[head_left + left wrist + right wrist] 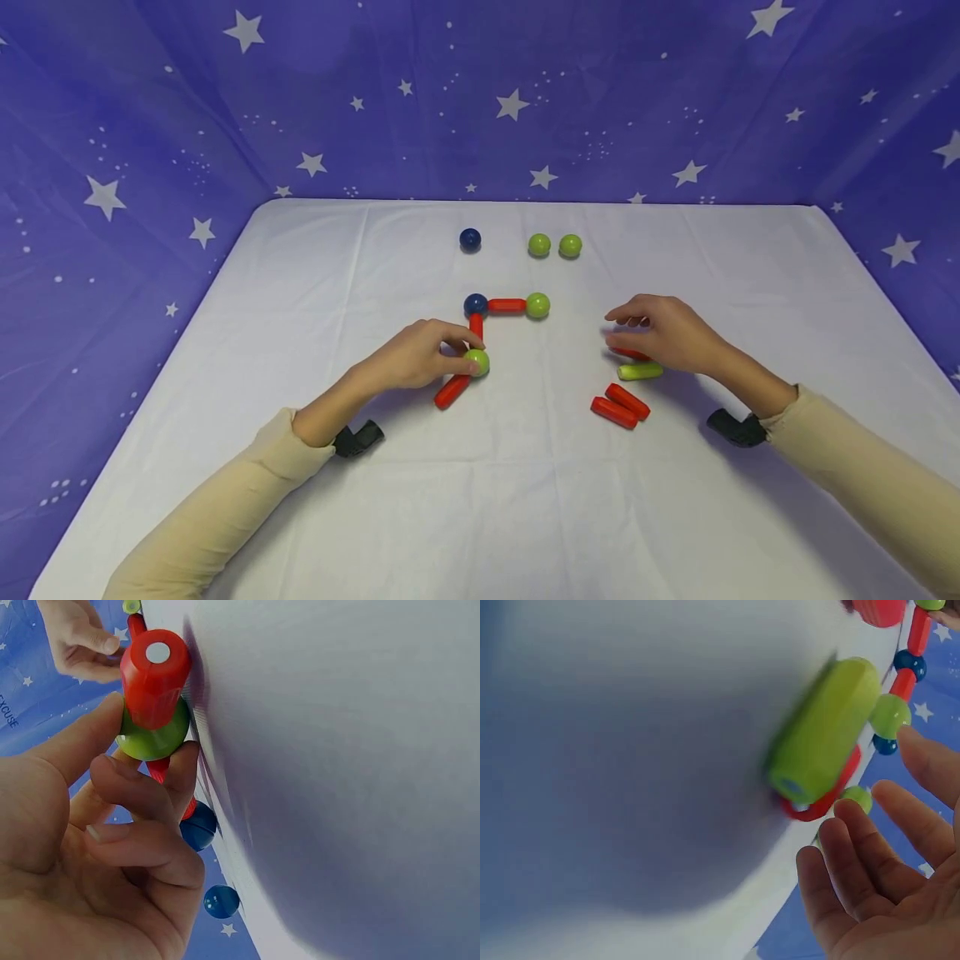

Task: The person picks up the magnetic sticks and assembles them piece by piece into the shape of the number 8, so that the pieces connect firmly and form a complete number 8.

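Observation:
My left hand (420, 357) pinches a light green ball (477, 362) between thumb and fingers. From that ball a red rod (452, 391) slants toward the near left, its pale round end facing the left wrist view. Another red rod (476, 327) runs from it to a dark blue ball (476, 305). A third red rod (507, 306) links the blue ball to a second green ball (537, 305). On the right, my right hand (671, 333) hovers with loose fingers over a partly hidden red rod (628, 354) and a yellow-green rod (825, 727), gripping neither.
Two loose red rods (621, 407) lie side by side nearer the front. Toward the back are a loose blue ball (470, 240) and two green balls (554, 245). White cloth covers the table (480, 517); a starry purple curtain (480, 100) hangs behind.

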Action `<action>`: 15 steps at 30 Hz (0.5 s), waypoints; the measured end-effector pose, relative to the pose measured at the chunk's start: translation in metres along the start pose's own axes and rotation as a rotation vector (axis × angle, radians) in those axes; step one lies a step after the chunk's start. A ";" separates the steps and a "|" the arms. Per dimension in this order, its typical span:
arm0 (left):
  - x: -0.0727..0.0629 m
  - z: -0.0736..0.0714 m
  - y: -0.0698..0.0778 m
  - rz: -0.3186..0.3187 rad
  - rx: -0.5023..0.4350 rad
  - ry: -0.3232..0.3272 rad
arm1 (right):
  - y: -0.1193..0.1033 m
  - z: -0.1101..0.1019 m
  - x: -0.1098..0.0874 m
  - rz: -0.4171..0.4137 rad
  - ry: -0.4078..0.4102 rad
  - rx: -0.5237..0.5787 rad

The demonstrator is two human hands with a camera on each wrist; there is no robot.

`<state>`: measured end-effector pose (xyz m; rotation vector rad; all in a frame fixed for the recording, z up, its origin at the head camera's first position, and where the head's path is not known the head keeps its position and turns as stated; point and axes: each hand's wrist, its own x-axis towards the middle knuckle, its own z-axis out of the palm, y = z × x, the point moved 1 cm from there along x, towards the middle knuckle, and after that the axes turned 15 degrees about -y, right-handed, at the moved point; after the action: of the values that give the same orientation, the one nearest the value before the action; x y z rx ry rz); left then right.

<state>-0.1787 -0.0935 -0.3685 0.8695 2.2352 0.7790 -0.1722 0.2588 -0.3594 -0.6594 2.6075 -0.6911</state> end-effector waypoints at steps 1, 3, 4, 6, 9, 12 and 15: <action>0.000 0.000 0.000 0.000 0.003 0.001 | 0.002 0.001 -0.003 0.001 0.005 0.008; 0.001 0.000 -0.001 0.003 0.004 0.002 | 0.006 0.002 -0.009 0.002 0.017 0.017; 0.001 0.000 -0.001 0.005 0.003 0.003 | 0.008 0.003 -0.011 0.004 0.022 0.024; 0.001 0.000 -0.002 0.009 0.000 0.005 | 0.012 0.005 -0.015 0.007 0.029 0.032; 0.001 0.000 -0.003 0.014 -0.011 0.006 | 0.015 0.007 -0.020 0.008 0.030 0.051; 0.001 0.000 -0.004 0.014 -0.017 0.007 | 0.018 0.008 -0.022 0.006 0.028 0.064; 0.000 0.000 -0.003 0.010 -0.018 0.011 | 0.020 0.008 -0.023 0.001 0.027 0.060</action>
<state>-0.1802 -0.0955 -0.3709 0.8704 2.2312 0.8091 -0.1563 0.2834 -0.3715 -0.6350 2.6006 -0.7794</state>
